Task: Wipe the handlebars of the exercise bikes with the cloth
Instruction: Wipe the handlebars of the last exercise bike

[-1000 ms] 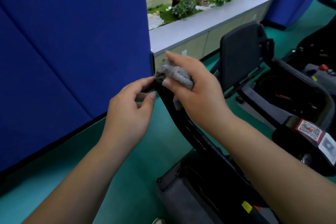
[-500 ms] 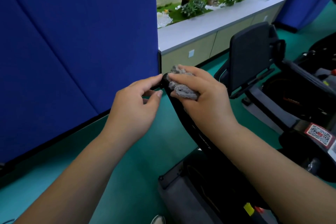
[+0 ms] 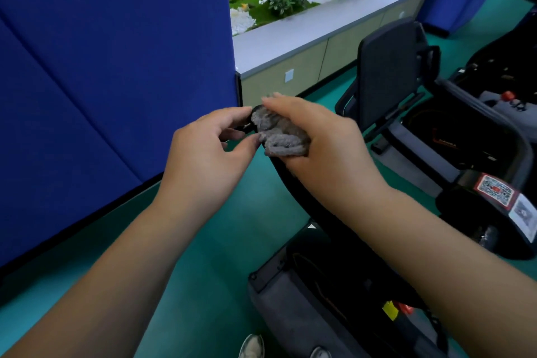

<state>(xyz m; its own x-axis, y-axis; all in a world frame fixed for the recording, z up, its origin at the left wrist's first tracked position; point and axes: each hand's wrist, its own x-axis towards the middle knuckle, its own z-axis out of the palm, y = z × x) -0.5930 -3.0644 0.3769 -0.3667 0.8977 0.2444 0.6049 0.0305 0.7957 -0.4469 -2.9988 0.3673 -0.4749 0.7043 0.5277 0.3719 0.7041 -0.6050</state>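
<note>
Grey and bunched, the cloth (image 3: pixel 280 135) sits inside your right hand (image 3: pixel 322 151), whose grip is curled round it and presses it onto the very top end of the black handlebar (image 3: pixel 293 192). A second ago that hand held the cloth a little lower and more over the side of the bar; now the wad has ridden up and rolled over the tip, so the end cap (image 3: pixel 255 110) just peeks out beside it. Your left hand (image 3: pixel 207 151) has barely moved: its forefinger and thumb pinch the end of the bar just to the left of the cloth, steadying it while the other hand rubs. Below your grip the handlebar curves down toward the bike's dark body (image 3: pixel 334 308), and that stretch looks as yet uncovered by the cloth in this pass, though you cannot tell from here whether it is clean. By my reading, the tip is getting its share, and the natural next stroke is down the stem from where you hold. Beyond your right hand stands a black seat back (image 3: pixel 386 73), and to the left of your left hand rises a blue partition (image 3: pixel 116 67); further bikes wait to the right.
</note>
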